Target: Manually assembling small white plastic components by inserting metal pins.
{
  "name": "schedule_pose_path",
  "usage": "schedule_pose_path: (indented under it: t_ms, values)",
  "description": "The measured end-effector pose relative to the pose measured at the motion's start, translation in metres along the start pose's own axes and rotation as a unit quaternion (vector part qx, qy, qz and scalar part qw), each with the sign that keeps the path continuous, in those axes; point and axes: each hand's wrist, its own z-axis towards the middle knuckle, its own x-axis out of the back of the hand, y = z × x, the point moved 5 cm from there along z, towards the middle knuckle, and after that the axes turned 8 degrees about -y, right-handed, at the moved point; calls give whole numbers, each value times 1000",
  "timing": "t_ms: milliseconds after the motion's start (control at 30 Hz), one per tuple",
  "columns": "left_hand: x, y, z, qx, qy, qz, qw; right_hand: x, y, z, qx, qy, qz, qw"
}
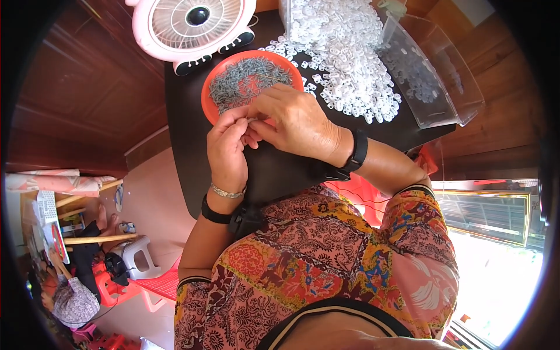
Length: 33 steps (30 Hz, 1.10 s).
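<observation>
- left hand (227,149): thumb and fingertips look closed together on a small piece (251,120); the other fingers curl in under it.
- right hand (297,121): thumb and forefinger seem pinched on the same piece, meeting the left fingertips; its back hides part of the grip.
- the piece sits right between the two sets of fingertips, over the near edge of the bowl (206,99); too small and covered to tell its kind.
- grey bits (236,81), slim and screw-like, lie in the bowl just beyond the fingers. likely light, stiff and hard to break, apt to roll; best taken one at a time, by the middle of the shaft or by the end.
- white bits (356,73), flat with holes, heap beyond the fingers to the right. probably light, smooth plastic, a little slippery; best pinched by the outer edges, leaving the holes open.
- clear box (434,102): farther right of the fingers, tilted, more white bits inside.
- fan (198,16): beyond the fingers to the left, well apart.
- black table (189,134): beneath both hands.
</observation>
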Motion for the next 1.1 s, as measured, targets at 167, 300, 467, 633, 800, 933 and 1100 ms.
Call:
schedule_pose_path:
  t_ms: [167,300,467,633,800,933,1100]
  values:
    - [1,3,-1,-18,13,53,998,1,2,2,-47,-22,65,997]
    - [-1,7,-3,-35,44,54,997,2,4,2,-21,-25,64,997]
    - [-1,6,-3,-31,22,31,999,1,8,2,-55,-51,115,991]
    - [2,4,-2,-32,10,63,997,-10,20,1,-175,-109,321,924]
    - [0,5,-2,-45,16,38,998,-15,23,0,-169,-119,424,882]
    - [0,-1,-2,25,-9,45,999,-12,20,-1,-173,-133,388,896]
    - [0,-1,-4,27,-19,46,998,0,10,0,-189,-110,335,917]
